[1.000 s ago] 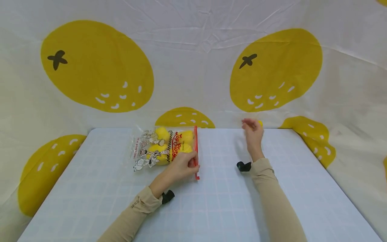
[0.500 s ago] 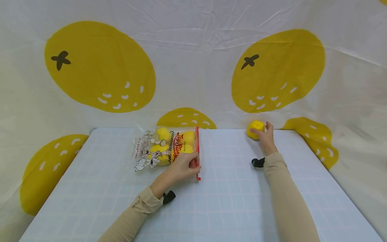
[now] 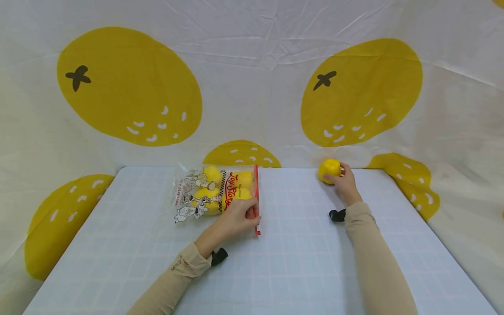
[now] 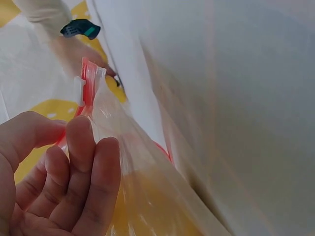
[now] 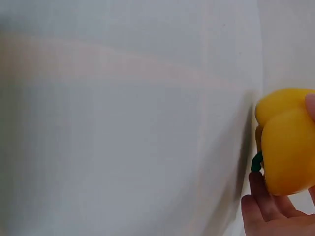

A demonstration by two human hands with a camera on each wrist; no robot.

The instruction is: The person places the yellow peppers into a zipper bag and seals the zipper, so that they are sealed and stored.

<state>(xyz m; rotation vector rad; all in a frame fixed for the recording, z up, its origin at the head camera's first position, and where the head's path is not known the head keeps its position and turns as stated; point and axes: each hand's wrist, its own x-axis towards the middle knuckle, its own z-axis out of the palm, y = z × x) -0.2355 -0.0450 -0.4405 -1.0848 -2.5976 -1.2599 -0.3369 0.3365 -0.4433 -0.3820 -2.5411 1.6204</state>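
Observation:
My left hand point(image 3: 238, 214) pinches the red zip edge of a clear printed zip bag point(image 3: 185, 186), which lies on the table's left half. Several yellow things point(image 3: 212, 174) show through the plastic; their kind is not clear. The left wrist view shows the thumb and fingertips at the red zip strip point(image 4: 89, 86), with a white slider point(image 4: 79, 91) on it. At the back right, my right hand point(image 3: 348, 186) grips a yellow bell pepper point(image 3: 329, 169) from its right side. In the right wrist view the pepper's green stem point(image 5: 256, 162) points toward the table.
The table point(image 3: 291, 253) has a pale checked cloth. A white curtain point(image 3: 252, 87) printed with big yellow fruit hangs right behind its back edge, close to the pepper. A black wrist device point(image 3: 219, 257) sits under the left cuff, and another black device point(image 3: 337, 215) by the right.
My right hand has moved from in front of the bell pepper round to its right side and taken hold of it. The pepper has shifted slightly left. My left hand stays at the bag's zip.

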